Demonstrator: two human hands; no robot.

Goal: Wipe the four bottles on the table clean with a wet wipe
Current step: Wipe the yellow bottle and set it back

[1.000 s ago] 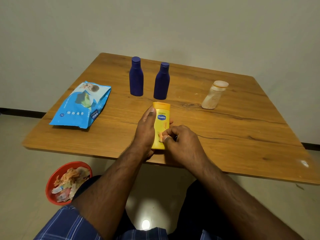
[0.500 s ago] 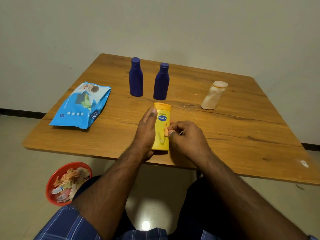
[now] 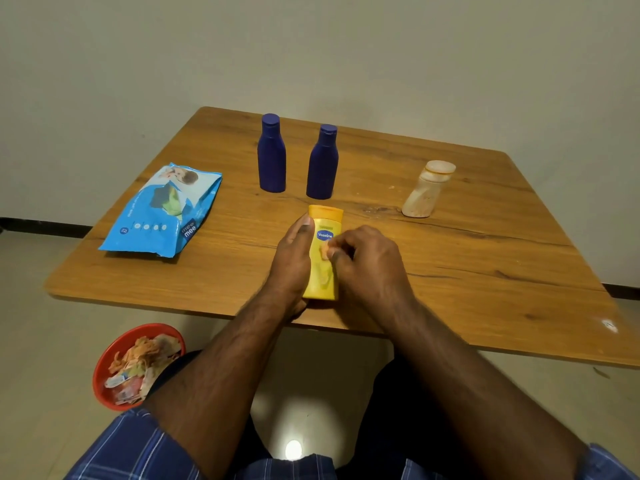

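The right hand [image 3: 367,265] pinches a small orange-tinted wipe [image 3: 325,250] between curled fingertips and presses it onto the front of the yellow bottle [image 3: 323,268], just below its blue oval label. The left hand [image 3: 292,261] lies along the bottle's left side, thumb stretched up beside the cap end, the other fingers hidden behind the bottle, so it appears to grasp it, steadying it flat on the table [image 3: 485,271].

The yellow bottle lies on its back near the table's front edge, cap pointing away from the person. It is bright yellow with a slightly more orange flip cap; the label reads "Vaseline" in white.

Beyond the yellow bottle's cap stand two dark blue bottles, the left blue bottle [image 3: 272,154] and the right blue bottle [image 3: 322,162], upright, close together but apart, with no readable marking. To the far right of the yellow bottle stands a pale cream bottle [image 3: 426,190], smeared and leaning in the wide-angle view. To the left of the yellow bottle lies a blue wipes pack [image 3: 162,213] printed "mee mee". Below the table edge, left of the yellow bottle, a red bin [image 3: 104,368] on the floor holds crumpled scraps.
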